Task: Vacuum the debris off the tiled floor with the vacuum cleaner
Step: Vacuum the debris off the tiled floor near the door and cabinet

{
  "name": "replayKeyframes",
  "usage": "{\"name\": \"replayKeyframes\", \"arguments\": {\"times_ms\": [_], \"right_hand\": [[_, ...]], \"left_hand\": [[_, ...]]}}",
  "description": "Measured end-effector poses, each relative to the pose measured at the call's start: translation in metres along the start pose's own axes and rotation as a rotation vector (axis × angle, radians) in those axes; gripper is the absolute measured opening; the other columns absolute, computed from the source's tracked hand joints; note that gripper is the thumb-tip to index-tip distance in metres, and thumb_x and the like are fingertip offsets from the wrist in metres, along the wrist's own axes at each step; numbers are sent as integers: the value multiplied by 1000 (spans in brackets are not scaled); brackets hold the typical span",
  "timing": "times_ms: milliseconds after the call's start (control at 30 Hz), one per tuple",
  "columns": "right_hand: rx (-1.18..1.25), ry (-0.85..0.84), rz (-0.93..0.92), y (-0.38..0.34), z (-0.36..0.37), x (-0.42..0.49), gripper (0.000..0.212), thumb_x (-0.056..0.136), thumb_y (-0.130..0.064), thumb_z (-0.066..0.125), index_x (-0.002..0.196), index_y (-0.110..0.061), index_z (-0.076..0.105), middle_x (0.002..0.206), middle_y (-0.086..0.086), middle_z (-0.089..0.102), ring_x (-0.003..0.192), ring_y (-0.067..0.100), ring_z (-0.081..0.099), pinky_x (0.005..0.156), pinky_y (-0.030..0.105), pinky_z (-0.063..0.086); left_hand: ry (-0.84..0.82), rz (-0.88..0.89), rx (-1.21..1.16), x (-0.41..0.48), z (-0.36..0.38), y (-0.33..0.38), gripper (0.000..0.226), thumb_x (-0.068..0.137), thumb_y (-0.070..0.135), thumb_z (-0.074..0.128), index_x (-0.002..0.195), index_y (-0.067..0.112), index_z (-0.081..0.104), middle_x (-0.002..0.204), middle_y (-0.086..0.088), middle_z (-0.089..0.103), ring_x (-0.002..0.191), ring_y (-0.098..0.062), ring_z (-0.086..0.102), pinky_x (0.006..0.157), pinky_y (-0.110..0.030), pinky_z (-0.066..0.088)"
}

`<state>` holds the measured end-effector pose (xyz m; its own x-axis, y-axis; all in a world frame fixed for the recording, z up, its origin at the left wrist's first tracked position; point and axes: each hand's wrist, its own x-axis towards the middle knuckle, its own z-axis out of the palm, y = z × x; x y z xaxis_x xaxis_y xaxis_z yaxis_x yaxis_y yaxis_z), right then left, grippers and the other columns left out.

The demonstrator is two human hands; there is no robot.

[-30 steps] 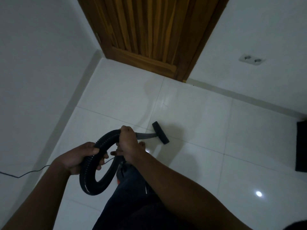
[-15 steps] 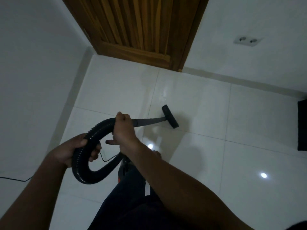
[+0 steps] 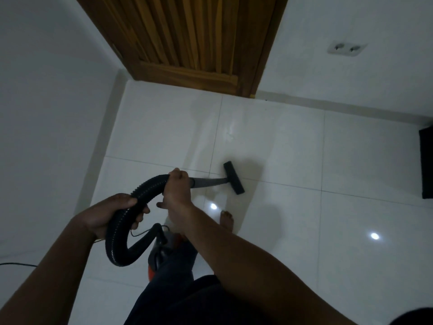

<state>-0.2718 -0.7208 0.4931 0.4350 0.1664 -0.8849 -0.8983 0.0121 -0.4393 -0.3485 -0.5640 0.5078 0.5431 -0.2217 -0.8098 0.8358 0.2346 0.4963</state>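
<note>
A black ribbed vacuum hose (image 3: 119, 233) loops in front of me. My left hand (image 3: 112, 213) grips the hose partway along the loop. My right hand (image 3: 177, 188) is closed around the hose's end where the grey wand (image 3: 208, 182) begins. The wand runs right to a black floor nozzle (image 3: 234, 177), which rests on the white tiled floor (image 3: 293, 160) near a grout line. The vacuum's body (image 3: 161, 252), dark with an orange base, sits low beside my leg, mostly hidden. No debris is visible on the glossy tiles.
A wooden door (image 3: 187, 36) closes the far corner, with white walls on both sides and a double socket (image 3: 346, 49) on the right wall. A dark object (image 3: 427, 165) stands at the right edge. A thin black cord (image 3: 16, 264) trails left. My bare foot (image 3: 226, 219) stands behind the nozzle.
The nozzle has slid forward and right across the tiles, away from my feet. Both hands kept their grip and the view shifted slightly.
</note>
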Motion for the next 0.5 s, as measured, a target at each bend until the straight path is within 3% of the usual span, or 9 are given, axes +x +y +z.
{"name": "replayKeyframes", "arguments": {"times_ms": [67, 167, 367, 433, 500], "right_hand": [[-48, 2, 27, 3, 1, 6, 32, 103, -40, 31, 125, -23, 46, 124, 12, 53, 109, 30, 56, 77, 50, 59], [-97, 29, -5, 21, -2, 15, 35, 102, -38, 35, 130, -18, 44, 132, 16, 50, 106, 27, 56, 82, 48, 58], [-1, 88, -109, 48, 38, -16, 33, 104, -41, 31, 124, -19, 44, 110, 9, 53, 101, 24, 56, 72, 42, 59], [66, 74, -103, 56, 54, -24, 30, 103, -42, 31, 119, -20, 45, 104, 8, 53, 95, 22, 55, 64, 38, 58], [152, 76, -79, 65, 69, -28, 34, 103, -43, 32, 120, -17, 47, 101, 11, 53, 90, 21, 54, 61, 36, 58]], "left_hand": [[53, -58, 94, 4, 2, -1, 74, 24, 54, 96, 75, 3, 79, 69, -15, 63, 58, -21, 59, 56, -29, 51], [-25, -136, 207, 7, -3, -4, 77, 20, 56, 95, 74, 3, 79, 70, -13, 67, 59, -21, 63, 57, -30, 54], [-251, -73, 164, -16, -56, -6, 73, 23, 40, 100, 73, -6, 75, 66, -23, 62, 52, -25, 63, 47, -32, 54], [-353, -93, 109, -22, -75, -2, 68, 33, 34, 101, 80, -6, 74, 71, -24, 63, 54, -27, 65, 49, -33, 56], [-496, -100, 58, -25, -92, -1, 49, 66, 24, 90, 101, -4, 72, 86, -21, 70, 70, -26, 70, 62, -35, 59]]}}
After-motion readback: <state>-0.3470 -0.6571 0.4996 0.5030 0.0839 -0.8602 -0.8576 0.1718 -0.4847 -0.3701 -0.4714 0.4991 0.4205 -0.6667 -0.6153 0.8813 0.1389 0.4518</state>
